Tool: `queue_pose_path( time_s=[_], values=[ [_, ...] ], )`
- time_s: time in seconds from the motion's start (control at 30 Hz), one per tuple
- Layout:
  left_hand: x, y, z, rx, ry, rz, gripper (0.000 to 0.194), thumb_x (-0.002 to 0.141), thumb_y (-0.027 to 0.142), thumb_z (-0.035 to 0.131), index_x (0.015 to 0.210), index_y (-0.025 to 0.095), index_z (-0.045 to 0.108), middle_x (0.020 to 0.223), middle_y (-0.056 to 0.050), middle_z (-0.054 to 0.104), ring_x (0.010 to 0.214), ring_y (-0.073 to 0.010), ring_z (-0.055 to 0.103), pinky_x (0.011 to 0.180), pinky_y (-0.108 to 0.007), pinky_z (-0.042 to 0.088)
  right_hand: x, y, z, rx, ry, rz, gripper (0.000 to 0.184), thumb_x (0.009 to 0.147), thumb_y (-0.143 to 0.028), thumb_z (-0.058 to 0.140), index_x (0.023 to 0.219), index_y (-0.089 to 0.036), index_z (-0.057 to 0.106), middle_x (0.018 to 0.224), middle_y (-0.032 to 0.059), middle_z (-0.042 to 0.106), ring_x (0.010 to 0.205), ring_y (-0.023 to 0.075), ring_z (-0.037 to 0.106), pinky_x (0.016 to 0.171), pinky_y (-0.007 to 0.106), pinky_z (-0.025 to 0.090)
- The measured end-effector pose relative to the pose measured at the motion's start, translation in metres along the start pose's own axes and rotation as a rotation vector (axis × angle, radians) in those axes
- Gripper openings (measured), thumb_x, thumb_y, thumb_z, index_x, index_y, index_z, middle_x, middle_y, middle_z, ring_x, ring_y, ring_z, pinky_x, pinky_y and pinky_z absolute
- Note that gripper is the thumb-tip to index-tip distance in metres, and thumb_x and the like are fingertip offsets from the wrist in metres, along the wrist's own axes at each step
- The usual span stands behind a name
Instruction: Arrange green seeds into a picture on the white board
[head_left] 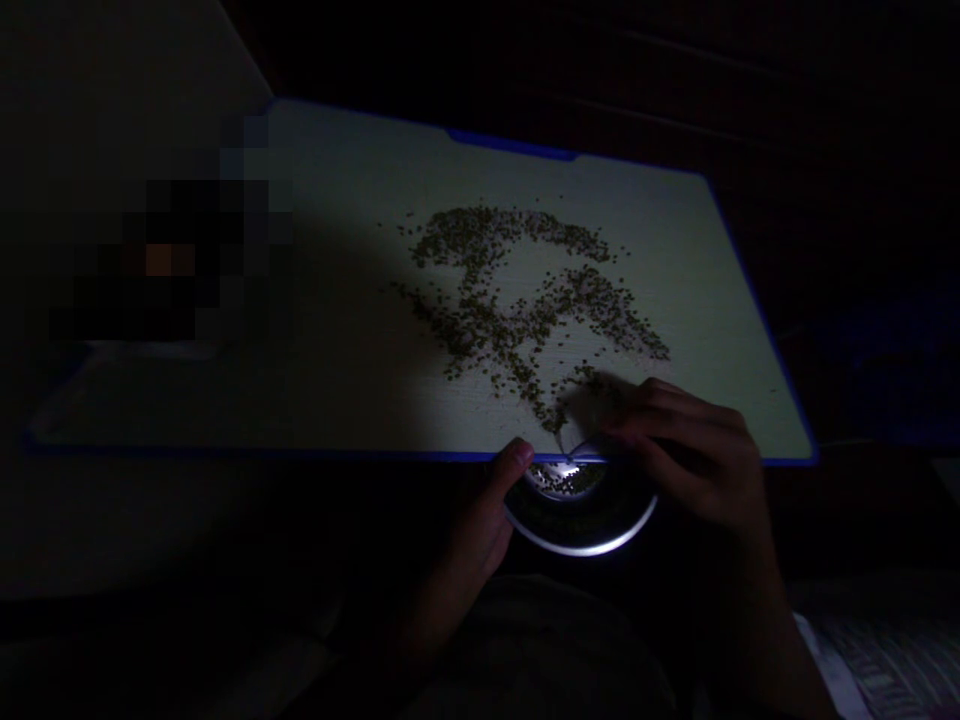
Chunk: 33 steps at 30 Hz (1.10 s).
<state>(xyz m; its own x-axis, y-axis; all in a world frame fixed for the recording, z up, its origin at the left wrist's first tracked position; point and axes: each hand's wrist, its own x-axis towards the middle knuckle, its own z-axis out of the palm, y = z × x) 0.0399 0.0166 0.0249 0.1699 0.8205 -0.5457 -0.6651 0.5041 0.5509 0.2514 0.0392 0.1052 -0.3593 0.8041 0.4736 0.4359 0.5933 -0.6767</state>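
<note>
Small dark green beans, like mung beans (517, 330), lie scattered over a pale board (337, 400) with a blue edge. Just under the board's near edge is a round bowl with a shiny rim (592, 550), and more beans show inside it. My left hand (491, 510) is closed on the bowl's left side, its thumb up at the board's edge and its other fingers mostly hidden. Above the bowl's right side, my right hand (690, 445) is low over the board with fingers curled together. A thin pale line shows by its fingertips; what they hold is too dark to make out.
A pixelated patch (172, 250) hides what is at the board's left end. Dim blue shapes (885, 360) stand beyond its right side. A striped cloth (892, 650) lies at the lower right. Most of the surroundings are very dark.
</note>
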Motion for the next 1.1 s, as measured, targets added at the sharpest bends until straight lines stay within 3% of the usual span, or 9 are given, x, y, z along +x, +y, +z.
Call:
queue_pose_path(
  time_s=[0.13,0.23,0.33,0.5,1.1],
  values=[
    [-0.0017,0.0001,0.001,-0.047,-0.003,0.051,0.06,0.079,0.034,0.091,0.134,0.022,0.07,0.117,-0.01,0.081,0.143,-0.036,0.06,0.125,-0.053,0.041,-0.0027,0.0002,0.0011,0.008,0.04,0.038,0.025,0.094,-0.005,0.069,0.112,-0.021,0.078,0.094,0.0046,0.078,0.083,0.0183,0.069,0.071,0.036,0.053],
    [-0.0035,0.0015,0.0028,-0.059,-0.01,0.044,0.071,0.079,0.034,0.091,0.144,0.024,0.064,0.125,-0.01,0.08,0.142,-0.0369,0.06,0.124,-0.054,0.043,-0.0032,0.0001,0.0035,-0.048,0.124,0.081,0.026,0.095,-0.006,0.07,0.113,-0.023,0.078,0.099,0.0033,0.079,0.088,0.0178,0.07,0.075,0.036,0.054],
    [-0.0037,0.0023,0.0032,-0.051,-0.006,0.04,0.077,0.077,0.036,0.093,0.146,0.024,0.062,0.13,-0.011,0.078,0.141,-0.0382,0.061,0.123,-0.054,0.044,-0.0026,-0.0001,0.0053,-0.098,0.169,0.088,0.031,0.096,-0.006,0.068,0.117,-0.026,0.077,0.105,0.0023,0.081,0.092,0.0181,0.071,0.079,0.037,0.055],
    [-0.0024,0.0006,0.0013,-0.042,-0.004,0.055,0.083,0.078,0.035,0.092,0.153,0.026,0.057,0.126,-0.011,0.079,0.14,-0.0378,0.062,0.124,-0.056,0.042,-0.0014,0.0005,0.0046,-0.117,0.104,0.074,0.031,0.098,-0.007,0.065,0.117,-0.028,0.077,0.108,0.0024,0.08,0.096,0.0196,0.072,0.084,0.04,0.055],
    [-0.002,0.0001,0.0022,-0.04,-0.012,0.029,0.081,0.078,0.038,0.092,0.151,0.022,0.058,0.139,-0.012,0.076,0.144,-0.0365,0.059,0.123,-0.052,0.044,-0.0017,0.0027,0.0026,-0.038,0.046,-0.026,0.034,0.093,-0.006,0.068,0.118,-0.025,0.078,0.104,0.0053,0.082,0.091,0.0216,0.072,0.082,0.04,0.054]
  ],
)
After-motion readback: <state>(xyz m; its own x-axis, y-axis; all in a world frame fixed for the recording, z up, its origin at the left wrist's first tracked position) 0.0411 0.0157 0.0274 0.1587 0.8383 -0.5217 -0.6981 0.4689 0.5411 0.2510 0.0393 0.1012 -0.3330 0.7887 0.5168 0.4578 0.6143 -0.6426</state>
